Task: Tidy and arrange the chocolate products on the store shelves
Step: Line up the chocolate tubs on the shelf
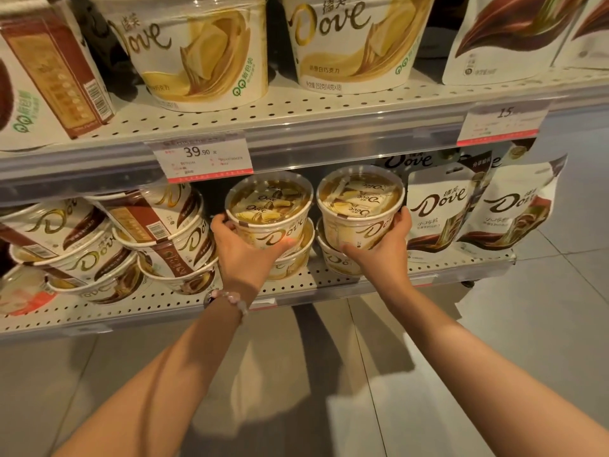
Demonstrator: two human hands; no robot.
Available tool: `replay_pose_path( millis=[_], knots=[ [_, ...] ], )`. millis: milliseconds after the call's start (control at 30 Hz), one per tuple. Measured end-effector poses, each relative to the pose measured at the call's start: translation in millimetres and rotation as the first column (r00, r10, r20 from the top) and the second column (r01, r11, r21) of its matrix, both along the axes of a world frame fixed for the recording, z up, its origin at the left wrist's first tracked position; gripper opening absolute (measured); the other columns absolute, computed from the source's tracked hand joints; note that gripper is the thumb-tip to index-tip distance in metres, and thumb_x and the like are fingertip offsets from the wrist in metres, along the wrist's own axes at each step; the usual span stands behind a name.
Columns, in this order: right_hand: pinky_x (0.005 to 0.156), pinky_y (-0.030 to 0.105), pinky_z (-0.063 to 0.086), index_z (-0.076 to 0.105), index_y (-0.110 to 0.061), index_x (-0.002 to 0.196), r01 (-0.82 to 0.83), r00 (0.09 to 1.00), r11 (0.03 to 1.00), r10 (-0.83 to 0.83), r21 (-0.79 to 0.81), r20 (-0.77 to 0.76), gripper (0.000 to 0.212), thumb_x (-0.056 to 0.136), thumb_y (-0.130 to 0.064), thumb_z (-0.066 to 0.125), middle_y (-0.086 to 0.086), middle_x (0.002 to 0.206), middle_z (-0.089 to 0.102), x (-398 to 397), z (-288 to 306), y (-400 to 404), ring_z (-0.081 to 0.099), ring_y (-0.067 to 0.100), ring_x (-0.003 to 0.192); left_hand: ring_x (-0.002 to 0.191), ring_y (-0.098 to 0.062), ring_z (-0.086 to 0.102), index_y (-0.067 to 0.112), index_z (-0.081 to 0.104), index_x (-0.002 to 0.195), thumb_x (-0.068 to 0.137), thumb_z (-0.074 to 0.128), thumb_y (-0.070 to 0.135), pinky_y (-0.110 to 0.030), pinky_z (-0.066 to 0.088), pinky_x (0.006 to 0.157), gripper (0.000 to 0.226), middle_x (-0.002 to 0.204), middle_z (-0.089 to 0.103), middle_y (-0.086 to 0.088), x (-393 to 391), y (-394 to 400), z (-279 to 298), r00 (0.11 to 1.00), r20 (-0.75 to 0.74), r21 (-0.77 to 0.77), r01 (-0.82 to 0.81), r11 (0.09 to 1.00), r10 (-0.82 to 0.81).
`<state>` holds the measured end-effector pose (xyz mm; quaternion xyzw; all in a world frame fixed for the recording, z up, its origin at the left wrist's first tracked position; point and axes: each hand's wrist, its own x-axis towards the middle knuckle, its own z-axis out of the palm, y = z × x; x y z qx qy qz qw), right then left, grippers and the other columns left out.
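Perforated shelves (296, 285) of Dove tubs (333, 258)

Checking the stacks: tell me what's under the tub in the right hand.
Under the tub in the right hand sits another Dove tub; its lid is covered.

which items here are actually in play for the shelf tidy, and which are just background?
In play:
- left hand gripping the left white tub
- right hand gripping the right white tub
- tubs beneath them
- leaning brown tubs

Background:
- upper-shelf tubs
- pouches
- price tag
- floor
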<state>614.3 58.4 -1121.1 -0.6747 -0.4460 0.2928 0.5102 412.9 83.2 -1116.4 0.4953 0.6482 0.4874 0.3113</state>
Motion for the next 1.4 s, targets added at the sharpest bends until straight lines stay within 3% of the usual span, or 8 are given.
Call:
replay_pose_path(
  millis=[200,333,433,633,867,1067,1233,1400],
  knots=[
    [0.114,0.046,0.026,0.009,-0.018,0.148,0.094,0.988,0.993,-0.084,-0.069,0.13,0.125,0.054,-0.024,0.09,0.006,0.151,0.028,-3,2,6,0.023,0.024,0.141,0.114,-0.013,0.054,0.022,0.032,0.129,0.041,0.087,0.04,-0.038,0.05,0.095,0.105,0.125,0.053,0.002,-32,2,5,0.973,0.052,-0.035,0.226,0.974,-0.224],
    [0.116,0.041,0.021,0.013,-0.016,0.146,0.116,0.979,0.99,-0.1,-0.083,0.178,0.123,0.052,-0.027,0.091,0.008,0.148,0.024,-6,4,8,0.018,0.023,0.14,0.108,-0.003,0.054,0.027,0.033,0.128,0.059,0.086,0.024,-0.028,0.05,0.092,0.087,0.12,0.053,0.013,-38,3,3,0.957,0.056,-0.025,0.286,0.958,-0.285],
    [0.115,0.039,0.024,0.015,-0.015,0.146,0.082,0.984,0.994,-0.069,-0.074,0.161,0.12,0.053,-0.025,0.091,0.007,0.148,0.025,-7,3,8,0.022,0.022,0.139,0.107,-0.001,0.051,0.033,0.027,0.131,0.056,0.088,0.023,-0.021,0.048,0.086,0.097,0.119,0.048,0.017,-33,0,-1,0.968,0.072,-0.011,0.243,0.97,-0.242],
    [0.108,0.039,0.038,0.013,-0.02,0.145,-0.005,0.999,0.998,0.002,-0.069,-0.049,0.118,0.055,-0.013,0.089,0.004,0.142,0.039,-2,4,10,0.039,0.021,0.132,0.135,-0.019,0.031,0.024,0.009,0.146,0.04,0.093,0.034,-0.042,0.029,0.113,0.135,0.146,0.03,-0.004,-9,1,-4,0.999,0.019,-0.028,0.04,0.999,-0.039],
    [0.113,0.04,0.03,0.022,-0.016,0.144,0.037,0.993,0.997,-0.028,-0.071,0.119,0.12,0.048,-0.033,0.092,0.005,0.143,0.027,7,1,9,0.028,0.022,0.135,0.115,-0.013,0.046,0.02,0.026,0.137,0.045,0.091,0.04,-0.024,0.038,0.096,0.114,0.128,0.047,0.001,-10,6,-5,0.999,0.02,-0.01,-0.029,1.0,0.029],
    [0.105,0.034,0.04,0.024,-0.018,0.141,0.036,0.999,0.999,-0.035,-0.038,0.007,0.114,0.049,-0.024,0.092,0.002,0.138,0.041,8,-1,10,0.041,0.019,0.128,0.106,-0.009,0.055,0.018,0.032,0.13,0.053,0.09,0.03,-0.019,0.047,0.081,0.097,0.117,0.053,0.006,-24,4,-6,0.997,0.061,0.019,0.052,0.998,-0.053],
    [0.107,0.038,0.039,0.018,-0.018,0.142,0.04,0.998,0.998,-0.042,-0.047,-0.043,0.119,0.049,-0.022,0.092,0.004,0.139,0.042,5,-2,11,0.041,0.021,0.13,0.112,-0.015,0.051,0.023,0.027,0.128,0.055,0.089,0.026,-0.032,0.046,0.096,0.096,0.123,0.047,0.001,-19,5,-3,0.995,0.064,-0.004,0.071,0.997,-0.07],
    [0.111,0.042,0.033,0.019,-0.017,0.145,0.113,0.989,0.992,-0.107,-0.061,0.097,0.128,0.042,-0.036,0.093,0.006,0.141,0.033,1,0,13,0.032,0.023,0.134,0.121,-0.015,0.041,0.018,0.022,0.138,0.047,0.092,0.032,-0.027,0.033,0.101,0.116,0.131,0.041,-0.001,-9,10,1,0.996,0.091,-0.012,0.003,1.0,-0.002]
  ],
)
